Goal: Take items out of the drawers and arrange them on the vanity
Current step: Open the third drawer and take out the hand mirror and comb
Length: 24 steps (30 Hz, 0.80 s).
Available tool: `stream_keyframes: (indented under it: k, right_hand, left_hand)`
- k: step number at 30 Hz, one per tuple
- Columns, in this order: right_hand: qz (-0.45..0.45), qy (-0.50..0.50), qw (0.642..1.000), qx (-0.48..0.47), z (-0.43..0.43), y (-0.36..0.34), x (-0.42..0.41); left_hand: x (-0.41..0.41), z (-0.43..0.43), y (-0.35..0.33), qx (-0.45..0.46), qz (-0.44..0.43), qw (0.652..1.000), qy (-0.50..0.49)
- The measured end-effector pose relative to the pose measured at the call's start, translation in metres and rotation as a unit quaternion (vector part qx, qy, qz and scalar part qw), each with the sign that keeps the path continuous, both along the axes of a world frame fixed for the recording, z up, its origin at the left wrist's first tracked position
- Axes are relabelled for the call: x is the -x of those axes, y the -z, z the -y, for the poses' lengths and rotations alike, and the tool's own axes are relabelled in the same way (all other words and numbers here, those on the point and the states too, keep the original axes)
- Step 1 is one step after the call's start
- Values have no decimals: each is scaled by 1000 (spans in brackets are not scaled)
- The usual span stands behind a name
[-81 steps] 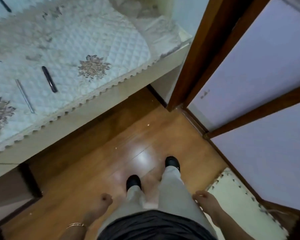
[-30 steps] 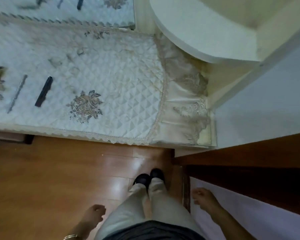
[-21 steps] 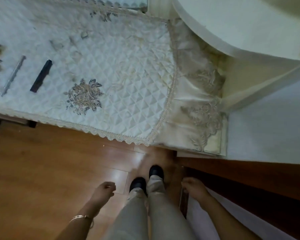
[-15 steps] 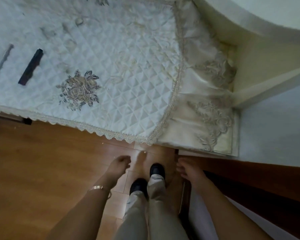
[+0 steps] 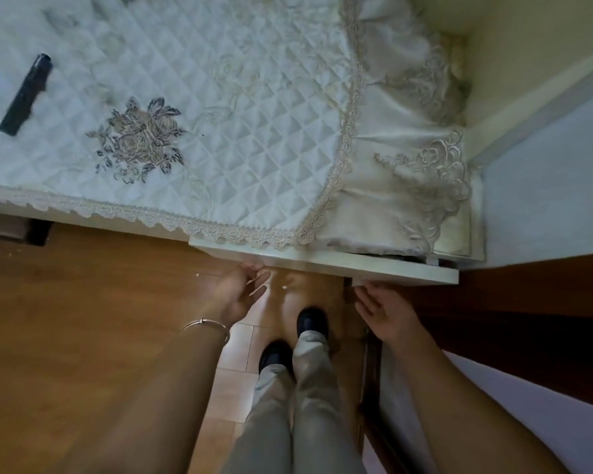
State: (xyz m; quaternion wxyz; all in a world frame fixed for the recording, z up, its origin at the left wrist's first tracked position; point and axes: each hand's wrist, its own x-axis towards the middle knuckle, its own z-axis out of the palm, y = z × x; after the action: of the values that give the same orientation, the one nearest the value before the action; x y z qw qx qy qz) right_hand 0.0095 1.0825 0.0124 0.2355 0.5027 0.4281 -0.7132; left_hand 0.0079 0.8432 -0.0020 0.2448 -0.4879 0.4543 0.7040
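1. Right now neither hand grips anything: the left hand (image 5: 240, 295) is palm-up with loosely spread fingers, its fingertips at or under the front lip of the drawer (image 5: 322, 263); whether they touch it I cannot tell.
2. Similarly, the right hand (image 5: 386, 311) is open and empty, fingertips just below the same white edge near its right end.
3. Both forearms reach forward and down from the body, a bracelet (image 5: 208, 325) on the left wrist.
4. That drawer juts only slightly from under the lace-trimmed cloth (image 5: 254, 107) covering the vanity; its inside is hidden.
5. On the cloth, 1 dark slim item (image 5: 24, 94) lies well to the left.
6. Judging by this, the task is early here: this drawer needs pulling out, then emptying.
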Motion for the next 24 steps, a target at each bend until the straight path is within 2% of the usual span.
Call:
stream_keyframes:
  k: [3, 6, 7, 9, 11, 13, 14, 15, 16, 18, 20, 21, 24]
  right_hand:
    - [10, -17, 1000, 6, 0, -9, -29]
    - [16, -88, 996, -29, 5, -31, -52]
    - [4, -144, 987, -74, 7, -42, -58]
    - [-68, -263, 941, -203, 9, -63, -72]
    - [-181, -335, 873, -305, 10, -83, -82]
    - [-267, -360, 802, -395, 12, -98, -80]
    - [-293, -368, 769, -433, 13, -102, -74]
    - [-309, -387, 736, -462, 13, -103, -67]
    - [-309, -418, 703, -484, 12, -101, -60]
    - [-262, -509, 638, -514, 7, -92, -47]
    - [-219, -570, 586, -534, 2, -88, -43]
    - [-216, -575, 583, -532, 1, -89, -44]
    - [-226, -553, 613, -518, 1, -96, -56]
  left_hand:
    - [-33, 7, -10, 22, 1, 998, 62]
    - [-64, 11, -42, 131, -39, 974, 179]
    - [-73, 13, -56, 177, -82, 959, 204]
    - [-87, 13, -89, 253, -190, 916, 248]
    - [-89, 14, -113, 350, -295, 834, 309]
    - [-78, 16, -118, 452, -375, 714, 382]
    - [-70, 17, -113, 486, -392, 655, 426]
    - [-63, 16, -106, 507, -381, 613, 471]
    - [-57, 15, -102, 513, -353, 591, 513]
    - [-51, 15, -98, 508, -301, 578, 563]
    - [-54, 15, -95, 509, -305, 578, 560]
    - [-56, 15, -96, 506, -308, 585, 554]
    - [-66, 15, -104, 492, -317, 609, 535]
